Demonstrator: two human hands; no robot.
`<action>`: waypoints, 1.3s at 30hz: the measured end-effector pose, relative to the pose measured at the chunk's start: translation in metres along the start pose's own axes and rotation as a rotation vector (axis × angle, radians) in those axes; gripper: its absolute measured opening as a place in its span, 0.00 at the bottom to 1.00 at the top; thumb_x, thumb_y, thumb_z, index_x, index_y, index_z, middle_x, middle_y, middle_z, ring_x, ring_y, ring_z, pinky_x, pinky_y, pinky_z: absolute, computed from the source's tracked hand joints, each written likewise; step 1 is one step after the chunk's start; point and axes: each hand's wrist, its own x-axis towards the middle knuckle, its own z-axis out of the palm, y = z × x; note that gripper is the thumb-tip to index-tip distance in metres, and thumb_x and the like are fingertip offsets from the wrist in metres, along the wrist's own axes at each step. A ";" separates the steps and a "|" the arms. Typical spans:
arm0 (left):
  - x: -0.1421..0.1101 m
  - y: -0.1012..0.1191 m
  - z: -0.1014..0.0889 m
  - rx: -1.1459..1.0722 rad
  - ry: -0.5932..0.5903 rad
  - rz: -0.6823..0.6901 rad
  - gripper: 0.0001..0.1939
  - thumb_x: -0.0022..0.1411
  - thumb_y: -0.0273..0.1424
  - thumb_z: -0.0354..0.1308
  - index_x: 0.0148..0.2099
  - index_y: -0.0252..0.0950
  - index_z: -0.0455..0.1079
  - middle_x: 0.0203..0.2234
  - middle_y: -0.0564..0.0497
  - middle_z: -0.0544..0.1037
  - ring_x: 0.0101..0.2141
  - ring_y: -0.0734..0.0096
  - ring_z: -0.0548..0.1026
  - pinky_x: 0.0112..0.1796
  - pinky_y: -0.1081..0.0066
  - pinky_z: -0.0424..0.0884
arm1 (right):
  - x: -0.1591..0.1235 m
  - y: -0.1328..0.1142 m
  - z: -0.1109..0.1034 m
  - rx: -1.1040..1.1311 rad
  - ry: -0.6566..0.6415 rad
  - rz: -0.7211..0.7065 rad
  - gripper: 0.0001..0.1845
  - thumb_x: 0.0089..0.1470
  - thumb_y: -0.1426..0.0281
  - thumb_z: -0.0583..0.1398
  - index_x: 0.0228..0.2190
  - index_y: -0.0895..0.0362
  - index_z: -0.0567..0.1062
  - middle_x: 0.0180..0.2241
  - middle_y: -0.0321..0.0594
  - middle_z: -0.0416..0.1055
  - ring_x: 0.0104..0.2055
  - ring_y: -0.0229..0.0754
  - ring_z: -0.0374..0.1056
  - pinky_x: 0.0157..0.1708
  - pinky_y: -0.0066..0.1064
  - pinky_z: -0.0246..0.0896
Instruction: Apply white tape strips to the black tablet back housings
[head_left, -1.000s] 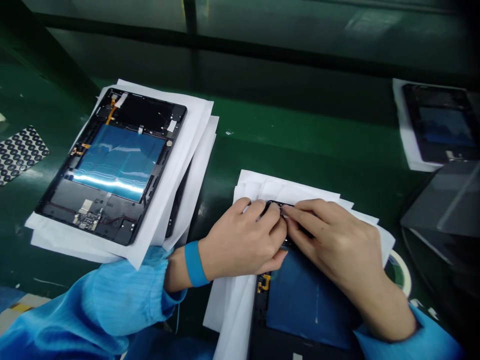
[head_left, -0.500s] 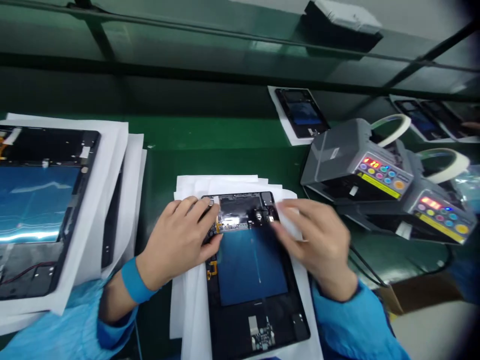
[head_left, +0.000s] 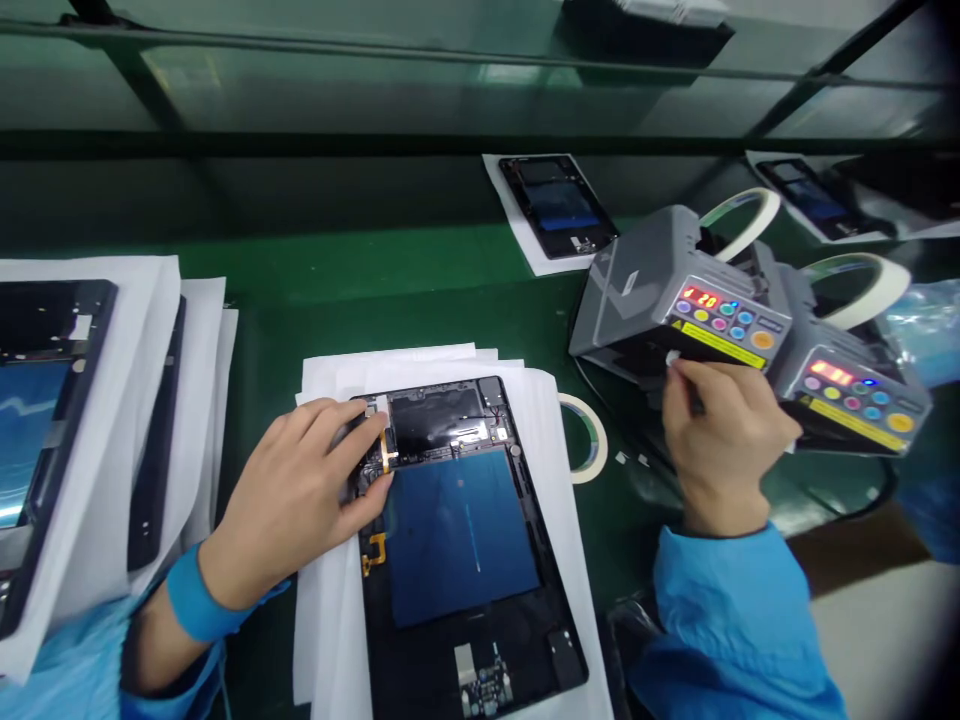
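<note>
An opened tablet (head_left: 457,530) with a large blue battery and bare circuit boards lies on a stack of white paper sheets (head_left: 322,600). My left hand (head_left: 300,490) grips its upper left edge, thumb and fingers bent around the orange flex cable (head_left: 385,452) there. Over at the right, my right hand (head_left: 724,430) is closed in a pinch at the front of the nearer grey tape dispenser (head_left: 637,285). A small white piece of tape (head_left: 673,357) shows at its fingertips. I cannot tell whether the tape is still attached to the dispenser.
A second tape dispenser (head_left: 855,390) adjoins the first. A tape roll (head_left: 594,440) lies beside the paper, near small white scraps (head_left: 621,458). More opened tablets sit on paper at left (head_left: 45,400), at the back (head_left: 559,205) and far right (head_left: 810,195). A shelf rail (head_left: 375,50) crosses above.
My right hand has moved from the tablet's upper right corner to the tape dispenser and now pinches white tape. The left hand stays on the tablet's left edge. The view has shifted right.
</note>
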 end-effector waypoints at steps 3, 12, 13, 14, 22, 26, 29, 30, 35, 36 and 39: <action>0.001 0.005 -0.008 0.015 -0.010 -0.001 0.17 0.68 0.33 0.54 0.55 0.31 0.70 0.50 0.37 0.75 0.49 0.47 0.73 0.46 0.51 0.73 | 0.009 -0.015 -0.015 0.110 0.083 -0.033 0.05 0.54 0.74 0.65 0.35 0.54 0.75 0.29 0.41 0.76 0.28 0.41 0.72 0.25 0.30 0.63; 0.051 0.057 -0.020 -0.041 -0.096 0.073 0.08 0.68 0.31 0.56 0.42 0.32 0.73 0.35 0.46 0.77 0.34 0.59 0.76 0.34 0.61 0.75 | 0.037 -0.088 -0.008 0.786 -0.258 -0.361 0.08 0.61 0.72 0.61 0.43 0.58 0.73 0.36 0.39 0.77 0.34 0.36 0.74 0.33 0.26 0.68; 0.057 0.061 -0.017 -0.049 -0.098 0.072 0.08 0.68 0.31 0.56 0.41 0.32 0.72 0.34 0.47 0.76 0.33 0.60 0.76 0.33 0.62 0.74 | 0.035 -0.089 -0.004 0.807 -0.253 -0.356 0.09 0.61 0.73 0.61 0.44 0.58 0.73 0.37 0.40 0.77 0.34 0.36 0.73 0.34 0.27 0.68; 0.062 0.065 -0.013 -0.056 -0.092 0.074 0.08 0.69 0.32 0.56 0.40 0.32 0.72 0.32 0.48 0.76 0.32 0.61 0.75 0.32 0.62 0.74 | 0.032 -0.089 -0.001 0.827 -0.252 -0.350 0.10 0.61 0.73 0.61 0.45 0.59 0.73 0.37 0.41 0.77 0.35 0.37 0.73 0.35 0.27 0.69; 0.078 0.078 0.011 -0.077 -0.066 0.055 0.08 0.69 0.31 0.55 0.36 0.35 0.69 0.30 0.51 0.73 0.30 0.65 0.73 0.31 0.65 0.70 | 0.018 -0.083 0.004 0.855 -0.300 -0.370 0.13 0.62 0.71 0.58 0.48 0.61 0.73 0.39 0.44 0.74 0.34 0.37 0.70 0.32 0.29 0.66; 0.079 0.078 0.016 -0.091 -0.080 0.064 0.10 0.71 0.27 0.50 0.36 0.35 0.68 0.30 0.51 0.73 0.30 0.66 0.71 0.33 0.66 0.69 | 0.021 -0.083 0.003 0.825 -0.328 -0.365 0.12 0.64 0.69 0.56 0.46 0.60 0.75 0.39 0.43 0.75 0.34 0.37 0.70 0.32 0.30 0.65; 0.078 0.077 0.016 -0.117 -0.098 0.048 0.12 0.71 0.26 0.49 0.36 0.35 0.70 0.30 0.50 0.74 0.30 0.67 0.71 0.33 0.67 0.69 | 0.023 -0.083 0.002 0.797 -0.319 -0.397 0.13 0.65 0.68 0.56 0.46 0.61 0.76 0.38 0.42 0.75 0.33 0.37 0.70 0.31 0.32 0.63; 0.078 0.076 0.015 -0.132 -0.106 0.036 0.12 0.72 0.26 0.48 0.36 0.34 0.70 0.30 0.50 0.74 0.31 0.67 0.71 0.33 0.67 0.70 | 0.024 -0.083 0.002 0.790 -0.306 -0.410 0.14 0.65 0.68 0.56 0.46 0.61 0.76 0.38 0.42 0.75 0.32 0.37 0.69 0.31 0.32 0.62; 0.076 0.074 0.015 -0.215 -0.132 -0.028 0.13 0.72 0.27 0.48 0.38 0.33 0.73 0.31 0.50 0.75 0.33 0.68 0.73 0.37 0.68 0.71 | 0.024 -0.085 0.001 0.764 -0.237 -0.452 0.13 0.64 0.67 0.57 0.45 0.60 0.76 0.36 0.40 0.75 0.30 0.36 0.67 0.32 0.32 0.60; 0.076 0.074 0.016 -0.229 -0.135 -0.037 0.13 0.72 0.27 0.48 0.39 0.33 0.73 0.32 0.49 0.75 0.34 0.67 0.73 0.37 0.68 0.72 | 0.024 -0.085 0.001 0.764 -0.238 -0.453 0.12 0.64 0.67 0.57 0.45 0.59 0.76 0.36 0.40 0.75 0.30 0.36 0.67 0.32 0.32 0.60; 0.074 0.073 0.018 -0.258 -0.138 -0.050 0.13 0.72 0.27 0.48 0.39 0.33 0.74 0.33 0.49 0.76 0.34 0.67 0.73 0.37 0.68 0.72 | 0.024 -0.085 -0.002 0.772 -0.261 -0.447 0.12 0.64 0.67 0.57 0.45 0.58 0.76 0.37 0.40 0.75 0.32 0.36 0.68 0.32 0.31 0.61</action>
